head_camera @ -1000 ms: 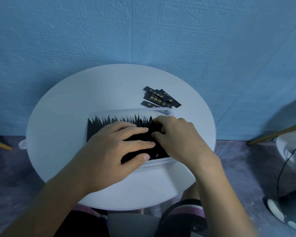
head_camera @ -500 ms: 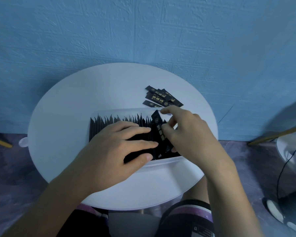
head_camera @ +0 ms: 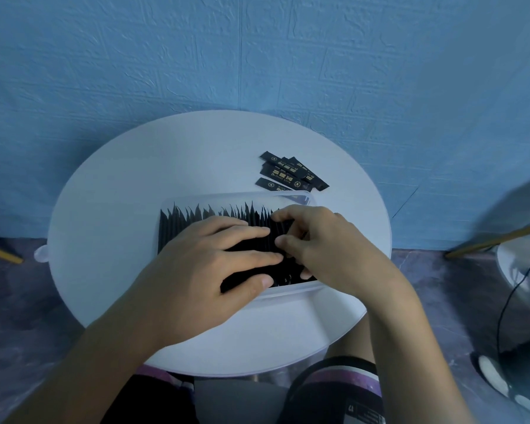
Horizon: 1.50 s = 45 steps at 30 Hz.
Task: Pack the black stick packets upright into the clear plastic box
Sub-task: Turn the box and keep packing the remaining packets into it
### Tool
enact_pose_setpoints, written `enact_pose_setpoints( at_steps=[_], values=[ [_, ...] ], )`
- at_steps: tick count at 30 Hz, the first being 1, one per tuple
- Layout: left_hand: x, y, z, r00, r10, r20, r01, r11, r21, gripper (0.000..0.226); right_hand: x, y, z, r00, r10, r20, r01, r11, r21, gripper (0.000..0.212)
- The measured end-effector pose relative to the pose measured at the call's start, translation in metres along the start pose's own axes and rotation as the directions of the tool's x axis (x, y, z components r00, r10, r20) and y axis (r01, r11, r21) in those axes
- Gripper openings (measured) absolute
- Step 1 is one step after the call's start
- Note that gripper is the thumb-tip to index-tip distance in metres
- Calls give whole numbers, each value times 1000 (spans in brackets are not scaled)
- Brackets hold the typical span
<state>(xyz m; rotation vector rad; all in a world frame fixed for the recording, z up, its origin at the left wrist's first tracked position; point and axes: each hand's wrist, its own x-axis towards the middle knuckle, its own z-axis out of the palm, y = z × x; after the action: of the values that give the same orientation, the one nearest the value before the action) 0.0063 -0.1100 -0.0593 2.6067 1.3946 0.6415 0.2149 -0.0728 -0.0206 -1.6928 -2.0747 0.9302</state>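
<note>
A clear plastic box lies on the round white table. A long row of black stick packets stands upright in it. My left hand lies flat on top of the row, fingers straight, pressing the packets leftward. At the right end of the row, my right hand pinches one black stick packet between index finger and thumb, down among the others. A few loose packets with gold print lie flat on the table just behind the box's right end.
A blue textured wall stands close behind the table. On the floor at the right are a white fan base and a black cable. My knees are under the table's near edge.
Half a second ago my right hand held a packet raised and tilted above the box's right end. That packet is now down in the row. My left hand has stayed on the packets.
</note>
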Motion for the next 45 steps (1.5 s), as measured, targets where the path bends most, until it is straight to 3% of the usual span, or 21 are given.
enact_pose_setpoints(
  at_steps=[11,17,25,28,31,34,37,39,43,45],
  values=[
    [0,0,0,1000,-6,2,6,1000,3,38,1,-6,5,996,51,-67,-56,995,-80,38],
    [0,0,0,1000,2,9,-2,1000,6,39,0,-8,1,998,59,13,-56,980,-192,30],
    [1,-1,0,1000,7,-5,-7,1000,2,38,7,-8,-1,997,63,35,-55,979,-195,31],
    [0,-2,0,1000,6,3,-6,1000,-1,38,8,-8,-8,996,59,63,-50,988,-149,19],
    [0,-2,-1,1000,5,13,-5,1000,-7,38,28,-2,-19,1000,3,-2,-3,999,-36,2],
    [-1,-2,-1,1000,-1,17,1,1000,-6,39,65,12,-32,992,-38,-123,60,982,178,9],
    [-2,-2,-1,1000,-3,22,4,1000,-7,38,107,33,-40,971,-27,-238,86,966,243,9],
    [-2,-2,-2,1000,-3,25,4,1000,-6,38,132,46,-39,958,-46,-283,88,987,135,4],
    [-1,-2,-2,1000,-6,24,6,1000,-4,38,159,50,-34,978,-59,-200,16,977,-213,53],
    [-1,-2,-2,1000,-6,29,7,1000,-6,38,166,50,-30,986,-53,-158,5,957,-290,57]
  ],
)
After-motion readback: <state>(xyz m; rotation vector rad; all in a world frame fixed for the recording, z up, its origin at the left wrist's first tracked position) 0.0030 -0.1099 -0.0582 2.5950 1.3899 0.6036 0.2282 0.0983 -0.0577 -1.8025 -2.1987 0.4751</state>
